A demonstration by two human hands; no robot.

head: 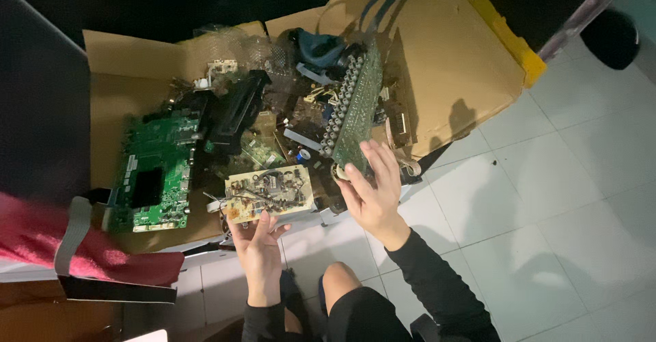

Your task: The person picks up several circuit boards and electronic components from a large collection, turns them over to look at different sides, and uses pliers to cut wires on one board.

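My left hand (257, 245) holds a beige circuit board (269, 192) by its near edge, its face covered with small components. My right hand (373, 190) grips the lower end of a long green circuit board (357, 106) that stands tilted on its edge, a row of grey connectors along one side. Both boards are over an open cardboard box (451, 55) filled with electronic scrap.
A large green circuit board (158, 171) lies at the box's left. Black plastic parts (236, 110), blue cables (321, 47) and bubble wrap fill the middle. A red cloth (41, 239) with a grey strap lies at left. White floor tiles (567, 178) spread to the right.
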